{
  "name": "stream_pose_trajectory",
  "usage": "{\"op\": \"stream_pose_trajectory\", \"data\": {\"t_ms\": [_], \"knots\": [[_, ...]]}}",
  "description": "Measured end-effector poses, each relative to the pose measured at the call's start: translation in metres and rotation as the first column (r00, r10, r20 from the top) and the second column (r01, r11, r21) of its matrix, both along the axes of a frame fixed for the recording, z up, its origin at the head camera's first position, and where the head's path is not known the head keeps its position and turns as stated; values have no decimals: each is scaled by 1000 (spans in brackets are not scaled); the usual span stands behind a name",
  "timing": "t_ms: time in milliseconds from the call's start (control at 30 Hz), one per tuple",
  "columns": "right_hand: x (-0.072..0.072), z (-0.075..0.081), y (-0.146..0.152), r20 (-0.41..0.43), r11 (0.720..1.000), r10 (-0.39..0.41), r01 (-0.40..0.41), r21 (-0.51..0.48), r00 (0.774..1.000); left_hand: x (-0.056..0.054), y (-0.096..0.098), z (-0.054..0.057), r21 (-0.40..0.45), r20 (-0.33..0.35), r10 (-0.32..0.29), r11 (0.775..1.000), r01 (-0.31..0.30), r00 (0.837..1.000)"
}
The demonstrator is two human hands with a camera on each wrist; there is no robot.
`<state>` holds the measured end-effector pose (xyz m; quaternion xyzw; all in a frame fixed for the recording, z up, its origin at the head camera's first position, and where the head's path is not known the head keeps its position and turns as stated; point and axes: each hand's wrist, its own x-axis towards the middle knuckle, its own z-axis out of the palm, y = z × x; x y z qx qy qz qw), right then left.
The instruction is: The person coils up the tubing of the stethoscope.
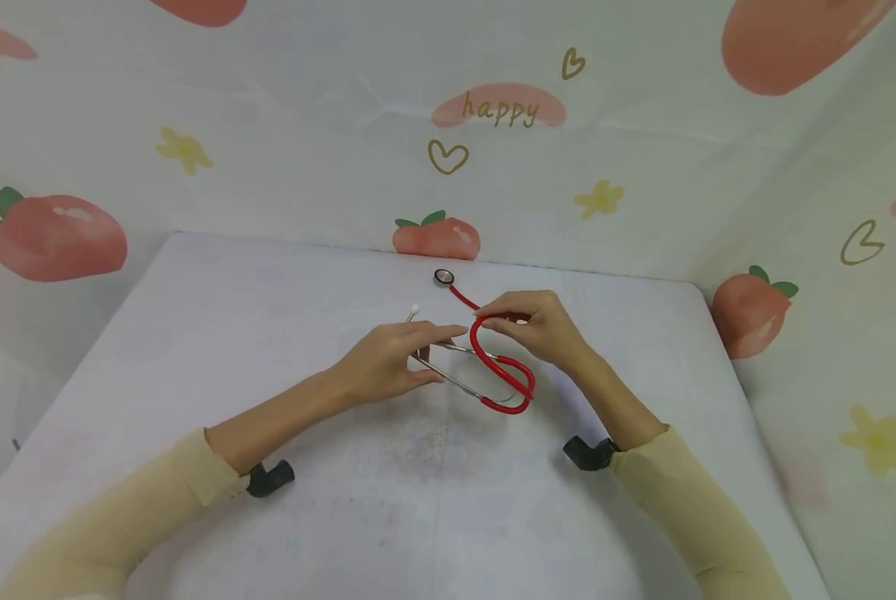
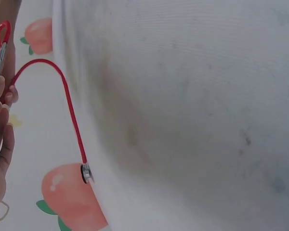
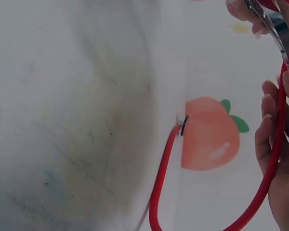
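A red stethoscope [image 1: 502,372] is held between both hands above the table. My left hand [image 1: 384,360] grips its two metal ear tubes [image 1: 458,382], fingers above and thumb below. One white ear tip [image 1: 414,309] pokes out behind that hand. My right hand [image 1: 541,327] pinches the red tubing [image 3: 261,199] between thumb and fingers. Between the hands the tubing bends in a loop toward me. Past the right hand it runs to the round chest piece [image 1: 443,277], which lies near the table's back edge. In the left wrist view, the chest piece [image 2: 85,173] hangs at the tubing's end.
The white-covered table [image 1: 448,517] carries faint grey smudges. Behind it and to the right hangs a white cloth [image 1: 327,108] printed with peaches, hearts and flowers. Black camera mounts [image 1: 271,479] jut from both wrists just above the tabletop.
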<state>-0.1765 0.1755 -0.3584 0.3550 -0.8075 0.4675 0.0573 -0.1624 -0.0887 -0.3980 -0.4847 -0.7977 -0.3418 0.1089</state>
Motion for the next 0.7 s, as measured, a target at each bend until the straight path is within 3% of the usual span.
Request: {"op": "stream_pose_trajectory", "data": {"t_ms": [133,367,533,700], "knots": [[-1,-3,-2,31,1000,26,-26,-5,999,-2,3,1,4,1,-17,1000,17,1000],[-15,-33,5,57,998,60,-60,-1,997,-1,8,-4,0,13,-61,998,61,998],[-20,-41,6,73,998,57,-59,25,996,-4,10,-7,41,20,-63,997,62,998],[-21,-40,10,10,988,-3,1,155,1000,-7,10,-8,79,49,-65,995,60,997]]}}
